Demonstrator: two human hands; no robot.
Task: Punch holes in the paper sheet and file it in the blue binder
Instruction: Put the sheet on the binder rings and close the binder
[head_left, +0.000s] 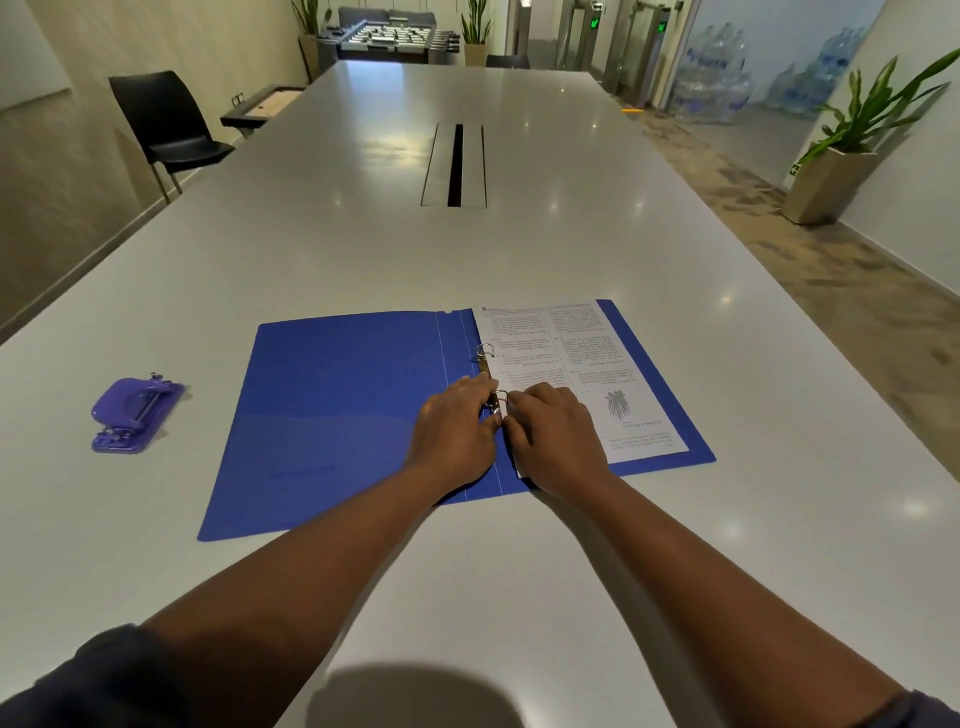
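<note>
Both hands meet at the near ring (500, 399) of the open binder (337, 415). The left hand (453, 431) lies on the binder's spine area with its fingers curled in against the ring; the right hand (553, 434) rests on the sheet (566, 364) with its fingertips closing on the same ring from the other side. Whether the ring itself is shut cannot be told, as the fingers cover it. The far ring (485, 351) stands free, passing through the sheet's left edge. The sheet lies flat on the binder's right half, printed text upside down to the viewer. The binder lies spread on the grey surface (519, 249). Well apart to the left on the surface sits the purple punch (136, 413). A black chair (166, 122) stands beyond the surface's left edge.
</note>
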